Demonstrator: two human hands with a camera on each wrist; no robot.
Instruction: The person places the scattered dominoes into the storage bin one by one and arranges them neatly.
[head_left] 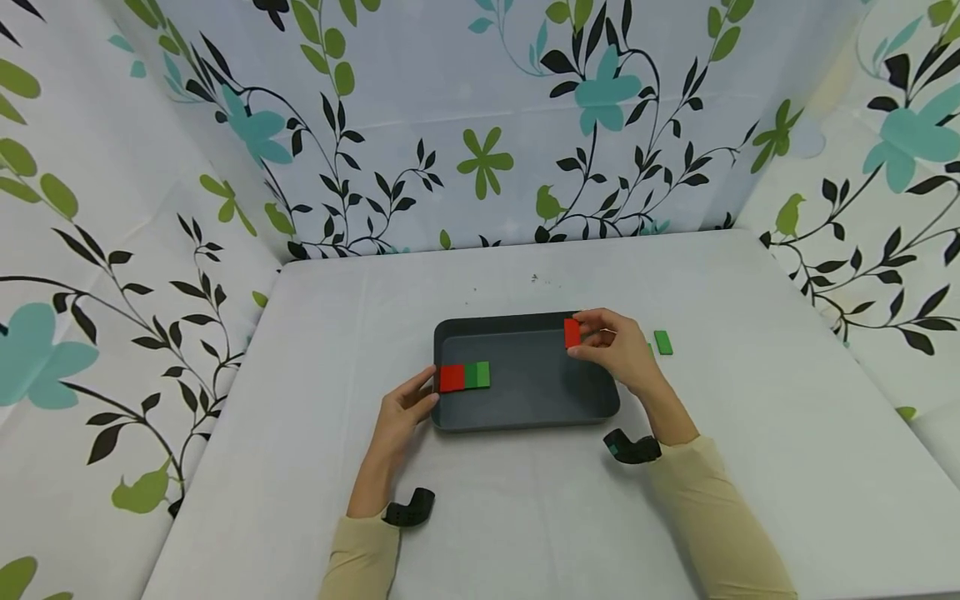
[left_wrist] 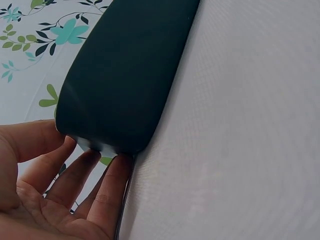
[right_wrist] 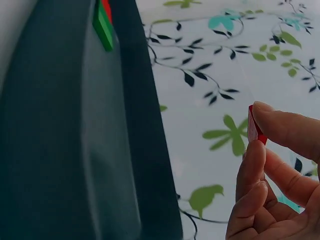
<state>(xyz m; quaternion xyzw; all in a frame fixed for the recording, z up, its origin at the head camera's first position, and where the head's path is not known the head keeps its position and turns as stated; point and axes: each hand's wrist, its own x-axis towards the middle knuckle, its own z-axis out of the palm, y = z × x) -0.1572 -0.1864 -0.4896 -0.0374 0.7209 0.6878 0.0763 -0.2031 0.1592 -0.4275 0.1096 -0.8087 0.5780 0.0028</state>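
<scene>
The right hand (head_left: 618, 343) pinches a thin, stiff, light red block (head_left: 572, 333) by its edges, while the left hand's (head_left: 405, 408) straight fingers (left_wrist: 75, 175) steady the tray (head_left: 525, 417).

Counted on the white tabletop (head_left: 750, 433):

- 1 dark grey tray (head_left: 525, 412).
- 2 red blocks: 1 at the tray's left rim (head_left: 452, 377), 1 pinched in the right hand (head_left: 572, 333).
- 3 green blocks: 2 side by side in the tray, a darker one (head_left: 470, 375) and a lighter one (head_left: 483, 374), plus 1 outside to the right (head_left: 662, 342). A sliver of green just beside the right hand, too hidden to count.
- 2 hands: 1 left hand (head_left: 401, 412), 1 right hand (head_left: 618, 346).
- 2 black wrist cameras: 1 left (head_left: 411, 508), 1 right (head_left: 632, 448).
</scene>
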